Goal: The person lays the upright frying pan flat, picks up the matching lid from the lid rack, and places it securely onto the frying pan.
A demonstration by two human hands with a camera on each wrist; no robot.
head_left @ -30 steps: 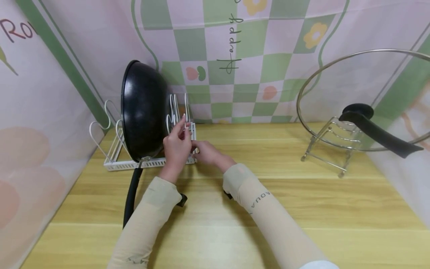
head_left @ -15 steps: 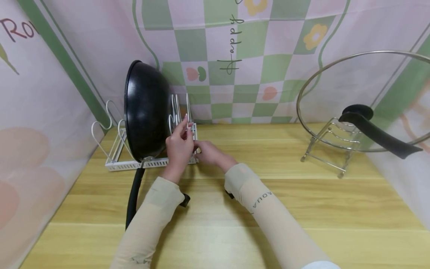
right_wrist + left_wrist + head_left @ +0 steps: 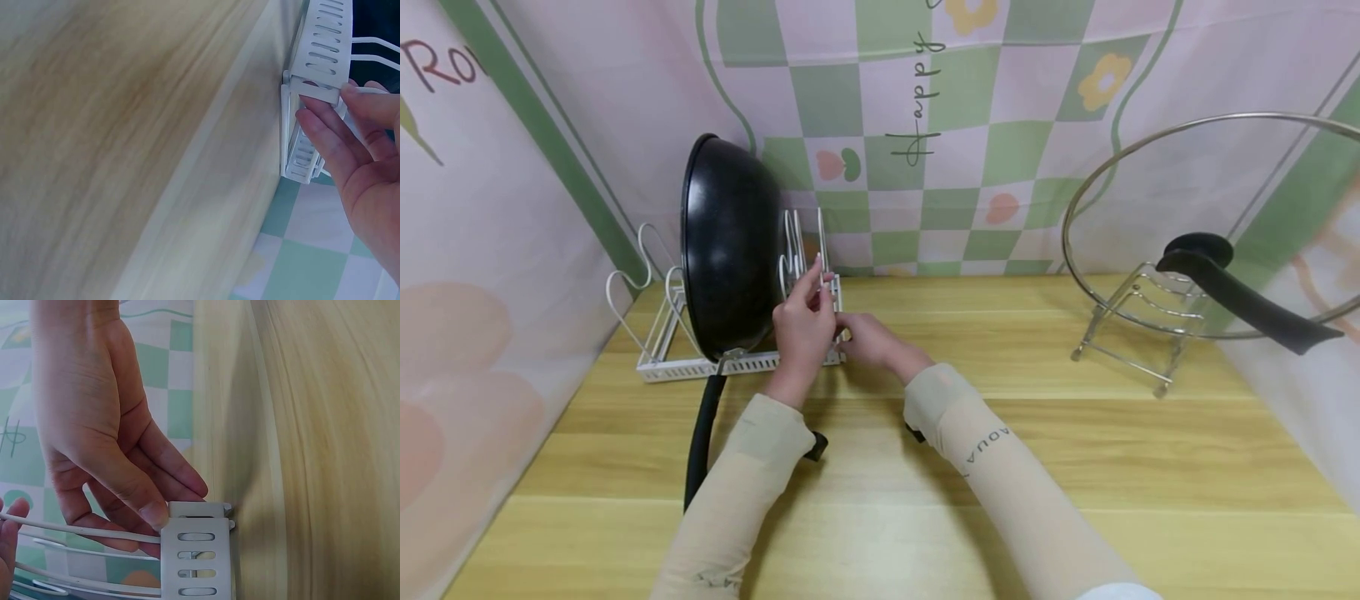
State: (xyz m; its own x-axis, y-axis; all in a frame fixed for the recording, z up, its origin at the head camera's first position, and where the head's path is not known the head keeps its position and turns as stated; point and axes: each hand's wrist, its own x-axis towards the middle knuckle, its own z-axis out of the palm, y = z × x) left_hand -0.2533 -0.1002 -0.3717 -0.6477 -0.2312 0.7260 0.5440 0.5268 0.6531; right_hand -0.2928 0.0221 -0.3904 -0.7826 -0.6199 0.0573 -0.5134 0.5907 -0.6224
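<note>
A white pan rack [image 3: 679, 369] with wire dividers stands at the back left in the head view. A black wok [image 3: 733, 242] is propped on edge in it, its long black handle [image 3: 703, 429] pointing toward me. My left hand [image 3: 802, 329] pinches a wire divider near the rack's right end; only its fingertips [image 3: 7, 540] show in the left wrist view. My right hand [image 3: 874, 338] grips the rack's slotted right front end. In the right wrist view, the thumb of this right hand [image 3: 375, 184] lies on the rack's edge, its other fingers partly behind the rail.
At the right, a large glass lid [image 3: 1093, 171] with a black handle [image 3: 1247, 292] leans on a small metal wire stand [image 3: 1135, 350]. Patterned cloth [image 3: 902, 108] hangs behind and beside the wooden tabletop [image 3: 880, 517].
The rack, with the wok in it, has shifted slightly to the right, and both hands have moved with it. Their hold looks the same. The lid and its stand stay put.
</note>
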